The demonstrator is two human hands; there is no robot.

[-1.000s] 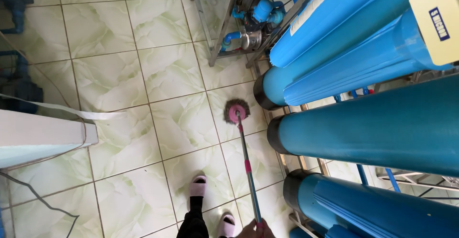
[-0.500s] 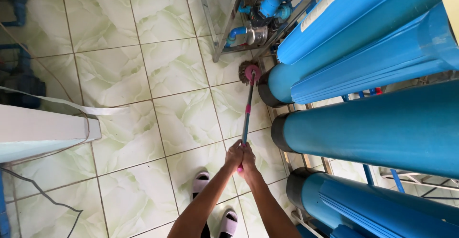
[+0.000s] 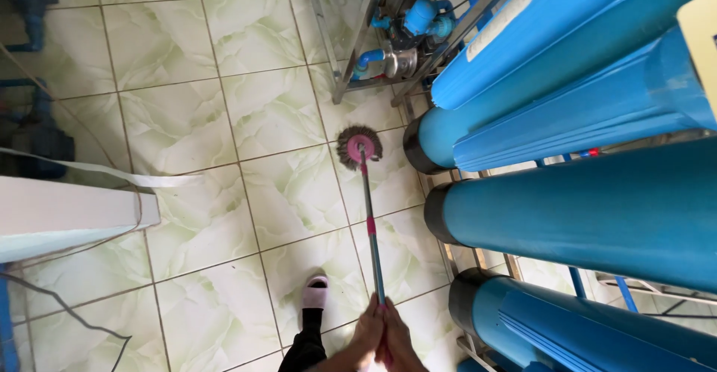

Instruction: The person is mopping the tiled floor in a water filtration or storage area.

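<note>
The left hand (image 3: 367, 332) and right hand (image 3: 399, 338) are both wrapped around the lower end of the mop handle (image 3: 370, 226), fingers closed, though which hand sits uppermost is hard to tell at the frame edge. The handle is a slim, rigid, smooth pole, probably light and best held two-handed near its end. Its round, soft, stringy mop head (image 3: 358, 148) rests on the glossy tiled floor (image 3: 187, 118), just beside the blue cylindrical tanks (image 3: 582, 215).

Both hands, the left hand (image 3: 368, 332) and the right hand (image 3: 399, 340), are bare, and below them show a dark trouser leg (image 3: 305, 349) and a pale pink-and-white sock (image 3: 315, 294).
</note>
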